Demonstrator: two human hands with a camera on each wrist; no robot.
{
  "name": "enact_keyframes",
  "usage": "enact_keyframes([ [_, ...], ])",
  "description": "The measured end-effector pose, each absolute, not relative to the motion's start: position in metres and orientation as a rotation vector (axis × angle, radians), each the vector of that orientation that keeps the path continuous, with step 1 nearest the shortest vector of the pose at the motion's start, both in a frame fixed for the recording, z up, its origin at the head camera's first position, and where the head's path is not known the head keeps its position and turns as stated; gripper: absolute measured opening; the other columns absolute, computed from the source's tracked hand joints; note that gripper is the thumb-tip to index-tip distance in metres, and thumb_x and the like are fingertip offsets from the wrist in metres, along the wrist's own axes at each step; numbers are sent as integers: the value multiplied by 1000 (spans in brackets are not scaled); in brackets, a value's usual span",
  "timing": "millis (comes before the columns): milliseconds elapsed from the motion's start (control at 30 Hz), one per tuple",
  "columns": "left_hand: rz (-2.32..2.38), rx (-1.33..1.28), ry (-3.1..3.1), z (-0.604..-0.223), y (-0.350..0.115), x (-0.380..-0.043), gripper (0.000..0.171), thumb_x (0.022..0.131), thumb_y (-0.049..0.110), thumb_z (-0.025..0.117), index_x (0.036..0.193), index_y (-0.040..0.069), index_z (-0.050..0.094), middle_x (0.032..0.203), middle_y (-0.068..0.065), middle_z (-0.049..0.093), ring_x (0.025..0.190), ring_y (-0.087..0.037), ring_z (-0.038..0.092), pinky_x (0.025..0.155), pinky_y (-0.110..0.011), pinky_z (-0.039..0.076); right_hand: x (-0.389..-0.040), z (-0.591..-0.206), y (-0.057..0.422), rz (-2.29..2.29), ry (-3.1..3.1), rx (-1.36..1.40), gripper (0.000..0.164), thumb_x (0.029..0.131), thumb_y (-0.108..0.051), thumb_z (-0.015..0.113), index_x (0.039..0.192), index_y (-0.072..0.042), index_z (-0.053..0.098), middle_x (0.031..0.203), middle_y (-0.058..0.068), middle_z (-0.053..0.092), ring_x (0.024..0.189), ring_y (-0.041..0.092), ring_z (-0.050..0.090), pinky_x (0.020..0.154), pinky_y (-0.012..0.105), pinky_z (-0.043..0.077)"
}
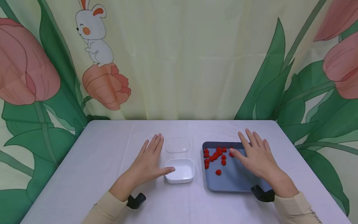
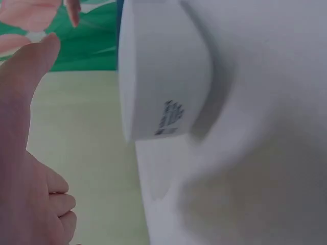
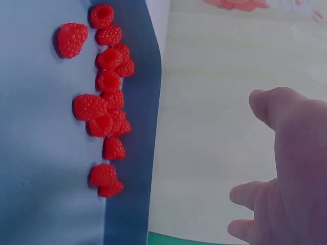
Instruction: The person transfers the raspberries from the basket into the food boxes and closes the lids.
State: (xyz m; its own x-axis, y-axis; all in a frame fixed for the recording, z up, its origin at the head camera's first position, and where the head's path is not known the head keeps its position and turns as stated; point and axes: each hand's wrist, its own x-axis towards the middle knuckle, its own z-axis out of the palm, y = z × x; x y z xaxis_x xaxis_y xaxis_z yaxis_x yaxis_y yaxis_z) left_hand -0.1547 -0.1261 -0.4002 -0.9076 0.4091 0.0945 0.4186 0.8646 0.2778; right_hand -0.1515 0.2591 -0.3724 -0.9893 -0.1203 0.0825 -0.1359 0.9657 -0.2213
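My left hand (image 1: 149,161) is held over the table with fingers straight and thumb out to the right, its tip overlapping the white box (image 1: 181,177) in the head view. Small dark print shows on the side of that box (image 2: 168,76) in the left wrist view. Over the right part of a blue-grey tray (image 1: 232,185) hovers my right hand (image 1: 258,157), fingers spread and holding nothing. Several red raspberries (image 1: 215,155) lie in the tray's left and far part; in the right wrist view the raspberries (image 3: 110,122) line up mostly along one wall.
A clear, flat lid (image 1: 177,145) lies just behind the white box. White cloth covers the table (image 1: 106,168), and a curtain (image 1: 181,62) printed with tulips and a rabbit hangs behind its far edge. Black wrist mounts (image 1: 136,201) sit below both hands.
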Motion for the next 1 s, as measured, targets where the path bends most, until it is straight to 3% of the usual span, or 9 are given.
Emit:
enact_keyframes([
  [333,-487,-710,-3083,-431,-117,-141,107,86,67,61,155,-4,21,164,-17,21,154,-30,17,124,-51,17,-151,-382,261,435,-3044,199,91,92,-66,48,157,-7,23,162,27,14,147,51,10,112,76,7],
  [700,-674,-826,-3003,-441,-114,-134,83,98,45,56,154,-6,22,163,-20,23,152,-32,23,122,-51,23,-149,-383,259,497,-3026,193,83,96,-55,51,156,-5,25,161,27,16,146,52,12,111,76,9],
  [1000,-727,-787,-2993,-451,-103,-134,94,95,57,54,155,-6,17,164,-20,19,152,-30,23,123,-50,23,-150,-387,255,585,-2999,203,77,98,-49,51,155,-3,27,159,29,21,145,53,15,112,74,13],
])
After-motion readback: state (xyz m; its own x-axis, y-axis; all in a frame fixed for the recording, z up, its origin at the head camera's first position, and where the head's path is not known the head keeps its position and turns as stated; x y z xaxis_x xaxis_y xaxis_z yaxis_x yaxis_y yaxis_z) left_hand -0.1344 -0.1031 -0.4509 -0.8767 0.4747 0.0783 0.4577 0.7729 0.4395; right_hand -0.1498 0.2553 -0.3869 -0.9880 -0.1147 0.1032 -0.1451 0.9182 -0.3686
